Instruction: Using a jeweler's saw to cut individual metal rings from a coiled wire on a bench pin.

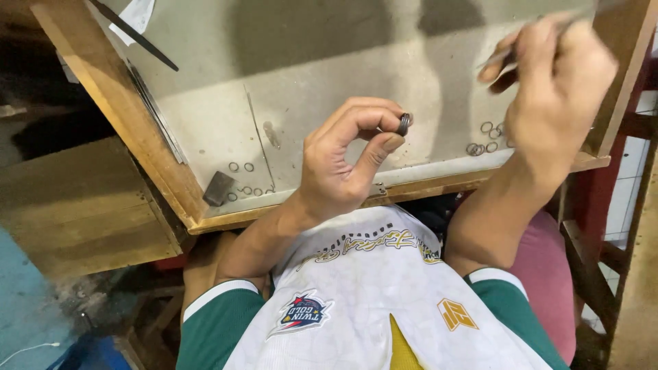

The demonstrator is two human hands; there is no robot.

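One small metal ring point(404, 124) is being pinched between thumb and forefinger of the left hand point(343, 164) above the tray point(205, 123). A thin tool point(504, 55) is being gripped by the right hand point(558, 89), blurred. Next, tool and ring likely need careful bringing together.

The small ring point(404, 124) looks dark, shiny metal. The surface point(322, 75) is matt grey (scuffed, dusty), framed in worn wood.
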